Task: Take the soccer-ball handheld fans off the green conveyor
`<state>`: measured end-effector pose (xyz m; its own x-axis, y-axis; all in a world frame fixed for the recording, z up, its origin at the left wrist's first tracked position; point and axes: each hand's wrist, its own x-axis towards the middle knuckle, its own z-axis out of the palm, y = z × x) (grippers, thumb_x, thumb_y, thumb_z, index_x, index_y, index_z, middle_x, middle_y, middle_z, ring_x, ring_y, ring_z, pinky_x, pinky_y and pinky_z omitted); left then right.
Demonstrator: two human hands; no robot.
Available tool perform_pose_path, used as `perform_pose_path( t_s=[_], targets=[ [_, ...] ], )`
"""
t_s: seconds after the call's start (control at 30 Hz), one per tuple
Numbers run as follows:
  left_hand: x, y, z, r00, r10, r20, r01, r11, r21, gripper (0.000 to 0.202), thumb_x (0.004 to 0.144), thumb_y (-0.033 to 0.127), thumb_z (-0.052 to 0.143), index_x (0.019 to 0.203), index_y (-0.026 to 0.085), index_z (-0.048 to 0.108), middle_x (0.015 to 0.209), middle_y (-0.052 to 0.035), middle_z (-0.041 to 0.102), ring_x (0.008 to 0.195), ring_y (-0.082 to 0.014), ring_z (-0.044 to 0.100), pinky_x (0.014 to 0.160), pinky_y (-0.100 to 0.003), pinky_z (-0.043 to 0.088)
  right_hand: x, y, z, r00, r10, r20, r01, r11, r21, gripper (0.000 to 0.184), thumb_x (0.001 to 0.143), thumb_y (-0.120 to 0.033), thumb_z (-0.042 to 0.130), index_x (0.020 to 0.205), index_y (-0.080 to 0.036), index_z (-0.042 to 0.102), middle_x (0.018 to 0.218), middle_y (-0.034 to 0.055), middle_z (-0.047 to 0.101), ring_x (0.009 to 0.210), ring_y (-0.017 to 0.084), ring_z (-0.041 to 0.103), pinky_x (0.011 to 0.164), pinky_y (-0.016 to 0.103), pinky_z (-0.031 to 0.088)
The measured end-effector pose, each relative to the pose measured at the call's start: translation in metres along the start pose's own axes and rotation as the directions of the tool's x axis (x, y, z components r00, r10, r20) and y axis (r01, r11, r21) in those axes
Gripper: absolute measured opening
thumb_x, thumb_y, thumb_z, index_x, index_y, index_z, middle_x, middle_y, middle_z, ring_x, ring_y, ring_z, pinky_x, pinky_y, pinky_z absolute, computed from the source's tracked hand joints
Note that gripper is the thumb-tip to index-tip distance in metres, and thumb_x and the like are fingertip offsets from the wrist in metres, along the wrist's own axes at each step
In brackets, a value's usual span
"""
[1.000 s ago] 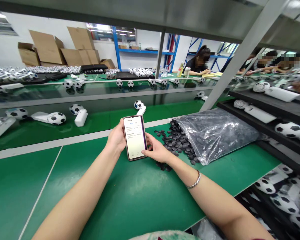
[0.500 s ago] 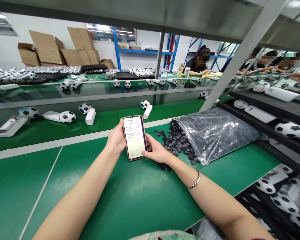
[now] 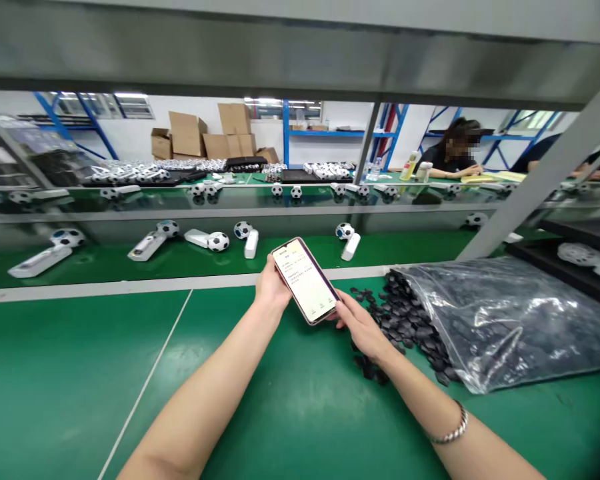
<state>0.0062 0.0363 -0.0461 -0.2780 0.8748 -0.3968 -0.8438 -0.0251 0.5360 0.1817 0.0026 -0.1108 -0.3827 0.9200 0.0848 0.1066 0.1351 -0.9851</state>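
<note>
A smartphone (image 3: 306,281) with a lit white screen and lines of text is held over the green table (image 3: 290,413), tilted with its top toward the left. My left hand (image 3: 273,285) grips its left side, fingers hidden behind it. At the lower right corner my right hand (image 3: 360,325) is closed on the phone, its thumb at the screen's edge. Just beyond that hand lies a pile of small black pieces (image 3: 410,317), spilling from the mouth of a clear plastic bag (image 3: 525,327) filled with more of them.
Along the green belt (image 3: 210,267) behind the table lie several white devices with football-patterned balls (image 3: 218,241). Black trays (image 3: 570,257) stand at the right beside a slanted grey post (image 3: 535,157). A shelf (image 3: 280,53) spans overhead. Across the line sits a person (image 3: 453,157).
The view has turned right-to-left, so the belt, bag and phone appear farther right. The phone has tilted from nearly upright to leaning left. Both hands stay on it.
</note>
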Motion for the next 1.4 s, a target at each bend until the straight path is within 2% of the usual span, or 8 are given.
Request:
perform_pose_path(
  t_s=[0.17,0.27,0.43,0.67,0.8,0.9,1.17,1.4],
  targets=[
    [0.004,0.004,-0.003,1.0,-0.017,-0.024,0.016,0.999,-0.043,0.026,0.09,0.031,0.04,0.078,0.012,0.055,0.073,-0.0052,0.064,0.069,-0.0178,0.063,0.069,-0.032,0.052,0.002,0.005,-0.001,0.995,0.094,-0.044,-0.08,0.966,0.247,0.048,0.084,-0.05,0.046,0.118,-0.017,0.049,0.096,0.0073,0.062,0.076,0.015,0.058,0.057,0.024,0.04],
    [0.004,0.004,-0.004,1.0,-0.029,0.007,0.029,0.999,-0.027,0.026,0.089,0.031,0.043,0.079,0.011,0.057,0.073,-0.0068,0.064,0.069,-0.0197,0.064,0.068,-0.034,0.052,0.002,0.006,0.0,0.994,0.1,-0.032,-0.087,0.954,0.288,0.044,0.083,-0.05,0.049,0.112,-0.017,0.054,0.09,0.0063,0.063,0.073,0.014,0.057,0.056,0.023,0.039],
    [-0.002,0.005,-0.002,0.997,0.006,0.08,-0.008,1.0,0.027,0.029,0.089,0.032,0.042,0.08,0.01,0.06,0.074,-0.0081,0.066,0.068,-0.0193,0.064,0.067,-0.033,0.051,0.0,0.003,0.001,0.998,0.066,0.017,-0.068,0.976,0.205,0.041,0.086,-0.049,0.045,0.109,-0.017,0.057,0.086,0.0057,0.064,0.073,0.014,0.056,0.057,0.023,0.039],
    [-0.011,0.001,0.0,0.977,0.082,0.199,-0.107,0.987,0.116,0.028,0.089,0.029,0.044,0.082,0.01,0.063,0.075,-0.0077,0.067,0.066,-0.0171,0.064,0.064,-0.028,0.051,-0.001,-0.001,0.0,1.0,-0.012,0.013,0.012,1.0,0.003,0.036,0.087,-0.043,0.044,0.111,-0.02,0.056,0.103,0.0044,0.061,0.081,0.016,0.055,0.067,0.028,0.044],
    [-0.011,-0.003,-0.001,0.978,0.075,0.195,-0.107,0.982,0.157,0.028,0.09,0.027,0.042,0.08,0.01,0.062,0.073,-0.0066,0.067,0.064,-0.0158,0.064,0.063,-0.028,0.051,0.001,0.002,0.002,0.996,-0.053,0.079,0.043,0.992,0.12,0.035,0.079,-0.034,0.056,0.111,-0.02,0.052,0.104,0.0047,0.062,0.093,0.018,0.057,0.083,0.034,0.045],
    [-0.009,-0.003,-0.001,0.981,0.064,0.184,-0.097,0.979,0.177,0.028,0.09,0.027,0.042,0.078,0.011,0.061,0.071,-0.0056,0.067,0.063,-0.0155,0.063,0.062,-0.028,0.051,0.003,0.006,0.004,0.992,-0.094,0.081,0.079,0.982,0.172,0.04,0.073,-0.028,0.063,0.11,-0.02,0.05,0.107,0.0057,0.061,0.098,0.019,0.057,0.091,0.038,0.043],
    [-0.01,-0.004,0.001,0.985,0.043,0.168,-0.081,0.972,0.221,0.028,0.089,0.027,0.043,0.075,0.01,0.061,0.068,-0.0048,0.066,0.061,-0.0155,0.063,0.06,-0.029,0.052,0.001,0.004,0.004,0.989,-0.106,0.105,0.092,0.988,0.128,0.042,0.072,-0.025,0.065,0.111,-0.019,0.049,0.11,0.0071,0.06,0.097,0.02,0.058,0.089,0.04,0.045],
    [-0.011,-0.009,-0.001,0.983,0.016,0.184,-0.063,0.967,0.247,0.028,0.09,0.025,0.042,0.077,0.01,0.061,0.068,-0.0047,0.066,0.061,-0.0147,0.063,0.062,-0.028,0.051,0.001,0.014,0.007,0.993,-0.098,0.062,0.096,0.995,0.039,0.041,0.073,-0.024,0.063,0.111,-0.02,0.048,0.109,0.0064,0.061,0.097,0.02,0.059,0.086,0.039,0.048]
  ],
)
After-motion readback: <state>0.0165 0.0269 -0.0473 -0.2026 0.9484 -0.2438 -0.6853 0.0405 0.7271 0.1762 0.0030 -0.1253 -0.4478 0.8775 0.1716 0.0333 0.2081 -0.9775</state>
